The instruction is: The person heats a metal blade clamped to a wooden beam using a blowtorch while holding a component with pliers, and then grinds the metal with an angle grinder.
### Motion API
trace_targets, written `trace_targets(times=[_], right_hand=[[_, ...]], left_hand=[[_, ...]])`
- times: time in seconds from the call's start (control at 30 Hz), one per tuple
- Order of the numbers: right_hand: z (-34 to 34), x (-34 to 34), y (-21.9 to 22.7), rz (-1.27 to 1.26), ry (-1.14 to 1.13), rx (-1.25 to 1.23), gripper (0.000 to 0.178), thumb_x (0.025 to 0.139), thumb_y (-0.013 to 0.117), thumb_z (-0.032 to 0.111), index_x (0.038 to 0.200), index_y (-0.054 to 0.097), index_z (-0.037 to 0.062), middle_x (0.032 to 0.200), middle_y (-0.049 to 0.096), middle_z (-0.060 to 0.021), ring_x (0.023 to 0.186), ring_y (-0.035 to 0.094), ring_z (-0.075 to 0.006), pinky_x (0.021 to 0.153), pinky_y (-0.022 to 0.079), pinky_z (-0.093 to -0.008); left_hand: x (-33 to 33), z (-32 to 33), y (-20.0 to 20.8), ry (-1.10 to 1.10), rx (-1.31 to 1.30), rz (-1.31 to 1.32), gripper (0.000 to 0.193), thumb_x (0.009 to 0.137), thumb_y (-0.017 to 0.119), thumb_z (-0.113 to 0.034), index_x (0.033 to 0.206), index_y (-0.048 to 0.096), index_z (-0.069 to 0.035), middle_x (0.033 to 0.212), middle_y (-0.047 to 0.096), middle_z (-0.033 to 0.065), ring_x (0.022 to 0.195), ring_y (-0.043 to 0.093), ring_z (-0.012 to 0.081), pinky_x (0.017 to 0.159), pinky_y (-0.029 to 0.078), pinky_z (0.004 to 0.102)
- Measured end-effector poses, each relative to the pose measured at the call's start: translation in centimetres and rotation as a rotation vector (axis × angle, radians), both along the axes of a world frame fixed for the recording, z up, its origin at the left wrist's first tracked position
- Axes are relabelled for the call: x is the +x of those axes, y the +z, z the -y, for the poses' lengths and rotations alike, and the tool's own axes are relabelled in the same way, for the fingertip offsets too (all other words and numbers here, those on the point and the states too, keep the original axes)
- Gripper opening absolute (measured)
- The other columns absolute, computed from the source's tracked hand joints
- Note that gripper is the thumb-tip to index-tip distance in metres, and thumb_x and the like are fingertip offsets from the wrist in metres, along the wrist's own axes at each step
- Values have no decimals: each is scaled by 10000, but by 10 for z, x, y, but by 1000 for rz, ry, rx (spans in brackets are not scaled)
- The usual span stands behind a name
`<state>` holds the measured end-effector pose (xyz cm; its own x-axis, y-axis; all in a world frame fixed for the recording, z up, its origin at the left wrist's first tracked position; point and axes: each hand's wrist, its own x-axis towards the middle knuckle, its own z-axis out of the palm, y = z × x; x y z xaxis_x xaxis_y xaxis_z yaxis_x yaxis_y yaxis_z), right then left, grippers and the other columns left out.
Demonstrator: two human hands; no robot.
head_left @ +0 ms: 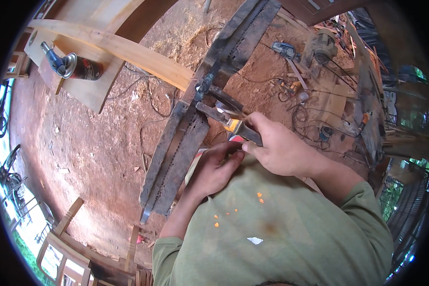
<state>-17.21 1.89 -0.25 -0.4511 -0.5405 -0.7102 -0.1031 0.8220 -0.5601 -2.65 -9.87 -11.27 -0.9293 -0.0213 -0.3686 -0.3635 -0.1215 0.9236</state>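
Note:
My right hand [276,148] is closed around a short tool with a yellow-and-black handle [245,132]. Its dark metal end points up and left toward the long weathered wooden clamp boards [163,157]; I cannot make out its exact kind. Between those boards runs a toothed saw blade [176,140], its bare end sticking out at the lower left. A blue-grey metal fitting [205,86] sits at the middle of the boards. My left hand [214,167] is close to my shirt just below the right hand, fingers curled; anything in them is hidden.
A gas torch with a blue head [76,66] stands on a wooden panel [88,90] at the upper left. Power tools [285,49], a motor [321,45] and loose cables lie on the dirt floor to the right. Wooden chair frames [71,252] are at the lower left.

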Motion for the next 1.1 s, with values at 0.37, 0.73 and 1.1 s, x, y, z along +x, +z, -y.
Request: trace_targets(times=[0.37, 0.73, 1.1], right_hand=[[-20, 4, -16, 61, 25, -242, 346, 925, 637, 114, 1225, 536, -26, 1079, 650, -261, 1078, 626, -429, 913, 482, -458], [-18, -16, -3, 133, -85, -313, 402, 911, 642, 73, 1286, 532, -22, 1220, 605, -275, 1219, 571, -404, 1011, 451, -438], [-4, -4, 2, 33, -6, -155, 429, 948, 614, 131, 1317, 474, -37, 1102, 646, -281, 1105, 626, -439, 945, 475, -453]], left_hand=[[-11, 8, 14, -69, -33, 14, 399, 985, 578, -270, 1262, 617, 15, 1181, 678, 204, 1148, 633, 326, 1006, 460, 415], [-9, 17, 62, 26, -10, -55, 476, 977, 598, -250, 1327, 546, 70, 1315, 597, 220, 1241, 562, 323, 1080, 403, 404], [118, 92, 87, 446, -225, -801, 623, 1013, 537, -290, 1588, 314, -203, 1124, 662, 264, 978, 677, 331, 806, 583, 447]])
